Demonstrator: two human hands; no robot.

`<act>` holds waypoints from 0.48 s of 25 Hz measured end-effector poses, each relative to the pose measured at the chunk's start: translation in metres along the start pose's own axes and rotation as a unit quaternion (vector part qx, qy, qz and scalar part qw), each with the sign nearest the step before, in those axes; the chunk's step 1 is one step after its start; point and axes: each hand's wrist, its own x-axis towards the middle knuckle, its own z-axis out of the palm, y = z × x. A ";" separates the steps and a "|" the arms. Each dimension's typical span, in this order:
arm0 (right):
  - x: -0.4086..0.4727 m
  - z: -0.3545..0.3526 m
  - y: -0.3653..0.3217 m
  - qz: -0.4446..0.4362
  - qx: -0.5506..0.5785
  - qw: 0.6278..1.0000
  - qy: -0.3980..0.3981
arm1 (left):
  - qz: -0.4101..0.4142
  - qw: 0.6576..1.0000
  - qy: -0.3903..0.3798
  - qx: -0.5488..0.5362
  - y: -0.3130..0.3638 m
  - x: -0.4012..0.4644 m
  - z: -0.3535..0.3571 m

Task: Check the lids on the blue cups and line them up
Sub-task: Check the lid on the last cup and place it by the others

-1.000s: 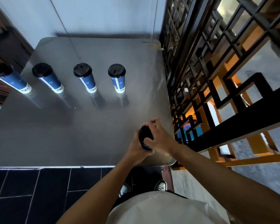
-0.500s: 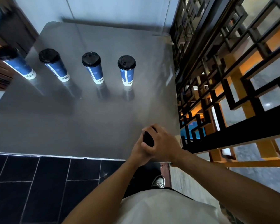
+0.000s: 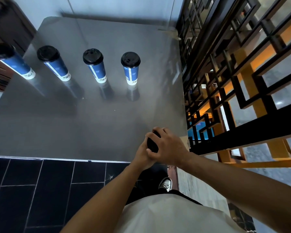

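Note:
Several tall blue cups with black lids stand in a row across the far half of the steel table [image 3: 91,125]: one at the far left [image 3: 15,64], one beside it [image 3: 55,64], one in the middle [image 3: 97,68] and one on the right [image 3: 131,71]. Near the table's front right corner both my hands hold another cup, of which only the black lid [image 3: 152,142] shows. My right hand [image 3: 168,147] curls over the lid from above. My left hand [image 3: 144,155] grips the cup from the left, underneath. The cup's body is hidden.
A black and wood lattice screen [image 3: 233,81] runs along the table's right edge. A pale wall closes the far side. Dark floor tiles [image 3: 32,190] and my shoe [image 3: 165,184] lie below the front edge.
My hands stay clasped on the lidded cup at the front right corner, the right hand shifting slightly on the lid. The camera view has shifted a little; the row of cups has not moved.

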 end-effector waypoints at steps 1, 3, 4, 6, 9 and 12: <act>0.000 0.000 0.001 -0.006 -0.003 1.000 -0.001 | 0.001 1.000 0.001 0.011 0.000 -0.001 0.000; 0.001 0.000 0.002 -0.013 -0.007 1.000 0.001 | 0.000 1.000 0.012 0.015 -0.003 0.004 0.000; 0.000 0.001 0.002 -0.013 -0.008 1.000 0.005 | 0.002 1.000 0.012 0.017 -0.006 0.006 0.001; -0.001 0.003 0.000 -0.001 -0.009 1.000 0.013 | 0.003 0.999 0.019 0.050 -0.001 0.003 0.002; -0.002 0.008 -0.006 0.035 0.000 0.999 0.028 | 0.032 0.993 0.043 0.106 -0.002 0.005 0.000; 0.000 0.004 -0.008 0.051 -0.004 0.999 0.012 | 0.009 0.993 0.012 0.119 0.000 0.006 0.008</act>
